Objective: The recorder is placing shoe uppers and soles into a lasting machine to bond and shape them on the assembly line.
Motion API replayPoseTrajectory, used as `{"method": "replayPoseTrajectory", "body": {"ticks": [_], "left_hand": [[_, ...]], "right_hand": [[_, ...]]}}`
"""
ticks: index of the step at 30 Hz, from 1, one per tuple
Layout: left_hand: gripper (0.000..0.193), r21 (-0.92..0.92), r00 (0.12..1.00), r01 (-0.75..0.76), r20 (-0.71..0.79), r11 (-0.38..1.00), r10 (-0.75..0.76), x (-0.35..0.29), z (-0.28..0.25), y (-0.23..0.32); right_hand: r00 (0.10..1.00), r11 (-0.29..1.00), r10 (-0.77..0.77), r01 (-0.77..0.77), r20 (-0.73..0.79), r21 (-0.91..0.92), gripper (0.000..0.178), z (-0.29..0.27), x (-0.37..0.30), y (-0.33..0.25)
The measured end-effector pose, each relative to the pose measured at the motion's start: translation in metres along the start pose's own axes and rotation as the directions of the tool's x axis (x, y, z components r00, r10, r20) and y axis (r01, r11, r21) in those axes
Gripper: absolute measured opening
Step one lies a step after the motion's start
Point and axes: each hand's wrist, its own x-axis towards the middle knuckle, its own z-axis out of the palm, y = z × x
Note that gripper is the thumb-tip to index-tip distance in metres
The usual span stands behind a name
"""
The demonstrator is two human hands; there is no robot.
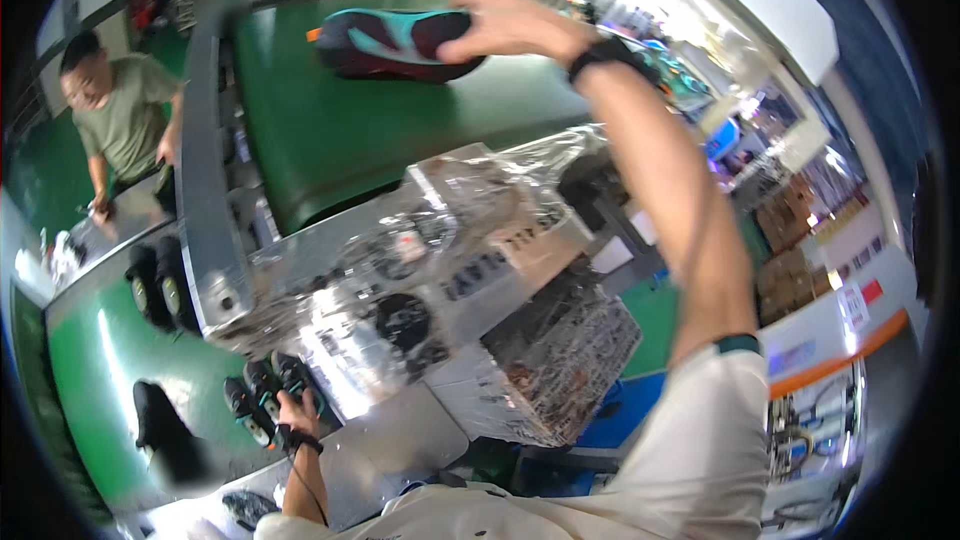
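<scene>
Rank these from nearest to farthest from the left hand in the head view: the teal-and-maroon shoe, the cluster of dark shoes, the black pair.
1. Cluster of dark shoes: right at the left hand.
2. Black pair: farther off, toward the upper left.
3. Teal-and-maroon shoe: farthest, near the top, at the right hand.

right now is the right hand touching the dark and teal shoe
Touching: in the head view, the right hand grips one end of the dark and teal shoe, its thumb lying over the near side.
</scene>
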Motion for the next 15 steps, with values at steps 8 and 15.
{"method": "replayPoseTrajectory", "body": {"ticks": [8,15], "left_hand": [[0.029,-0.567,0.998,0.051,0.067,0.822,-0.015,-0.043,0.007,-0.046],[0.066,-0.581,0.330,0.645,0.797,0.496,0.506,-0.156,-0.035,0.254]], "right_hand": [[0.952,0.983,0.101,-0.140,-0.290,-0.116,0.057,0.010,-0.053,-0.025],[0.819,0.977,-0.087,-0.042,-0.567,-0.211,0.082,-0.080,-0.298,-0.097]]}}
